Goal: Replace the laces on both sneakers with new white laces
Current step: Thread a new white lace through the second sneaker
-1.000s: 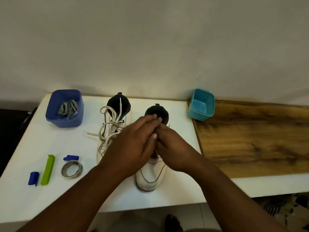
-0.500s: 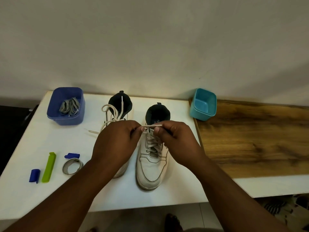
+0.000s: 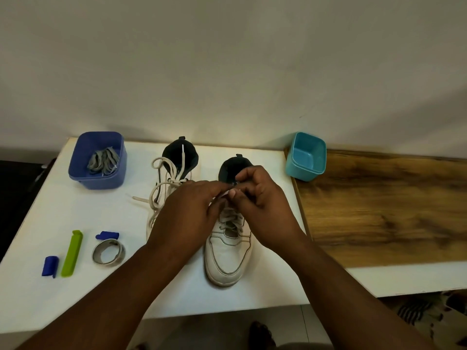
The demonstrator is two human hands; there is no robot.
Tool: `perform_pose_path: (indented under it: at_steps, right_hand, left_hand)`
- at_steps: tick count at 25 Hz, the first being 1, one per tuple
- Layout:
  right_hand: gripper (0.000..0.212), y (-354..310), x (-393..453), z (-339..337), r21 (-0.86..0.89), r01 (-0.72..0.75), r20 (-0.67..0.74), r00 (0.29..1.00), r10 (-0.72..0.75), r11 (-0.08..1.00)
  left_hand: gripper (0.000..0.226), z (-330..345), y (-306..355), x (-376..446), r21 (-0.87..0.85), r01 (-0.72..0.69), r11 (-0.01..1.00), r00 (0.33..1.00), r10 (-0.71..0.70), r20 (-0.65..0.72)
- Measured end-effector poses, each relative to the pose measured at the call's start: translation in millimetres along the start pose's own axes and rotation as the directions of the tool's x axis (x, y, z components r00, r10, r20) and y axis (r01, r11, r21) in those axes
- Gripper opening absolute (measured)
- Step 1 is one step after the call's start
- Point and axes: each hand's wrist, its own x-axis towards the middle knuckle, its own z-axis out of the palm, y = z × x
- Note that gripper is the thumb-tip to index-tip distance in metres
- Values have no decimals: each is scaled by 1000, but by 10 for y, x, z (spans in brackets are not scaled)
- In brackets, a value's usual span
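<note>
Both hands — left hand (image 3: 187, 213), right hand (image 3: 262, 205) — pinching lace (image 3: 231, 219).

I read bare white table (image 3: 101, 213) between the blue bin (image 3: 97, 161) and the clips. Left sneaker (image 3: 171, 183), loose lace (image 3: 161, 188) block my left flank; teal bin (image 3: 306, 155) guards the right.

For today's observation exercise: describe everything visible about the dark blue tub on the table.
The dark blue tub is a squarish, round-cornered open container that looks plastic. It stands upright at the white table's far left corner, left of the sneakers, apart from both hands. Inside lies a loose bundle of grey laces.
</note>
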Motion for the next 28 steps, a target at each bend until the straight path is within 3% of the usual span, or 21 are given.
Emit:
perform_pose_path:
  at_steps: [2, 5, 7, 12, 15, 21, 24, 28]
  right_hand:
    - [11, 13, 7, -8, -53, -76, -108, 992, 70, 996]
    - [35, 160, 17, -7, -299, -300, -331, 923, 197, 906]
    - [38, 235, 23, 44, -336, -359, -337, 909, 244, 871]
    - [17, 280, 13, 141, -267, -343, -323, 912, 252, 900]
    - [32, 294, -8, 204, -293, -364, -375, 894, 243, 884]
    - [10, 294, 19, 181, -165, -339, -379, 889, 257, 926]
    - [13, 303, 16, 141, 79, -349, -329, 875, 355, 934]
    - [18, 256, 9, 91, 317, -385, -209, 863, 460, 867]
  left_hand:
    - [17, 21, -33, 11, -100, 45, 994, 999, -47, -23]
    - [25, 52, -58, 20, -143, 53, 988, 996, -63, -62]
    - [25, 110, -67, 38, -114, 79, 990, 993, -88, -81]
    - [19, 226, -95, 85, -64, 77, 995, 988, -84, -131]
    - [18, 285, -82, 106, 49, 132, 990, 975, -121, -185]
    - [13, 352, -45, 122, 237, 146, 960, 975, -100, -197]
    - [11, 400, 7, 134, 290, 95, 952, 987, -53, -151]
    - [9, 416, -20, 164, 311, 80, 947, 991, -41, -130]
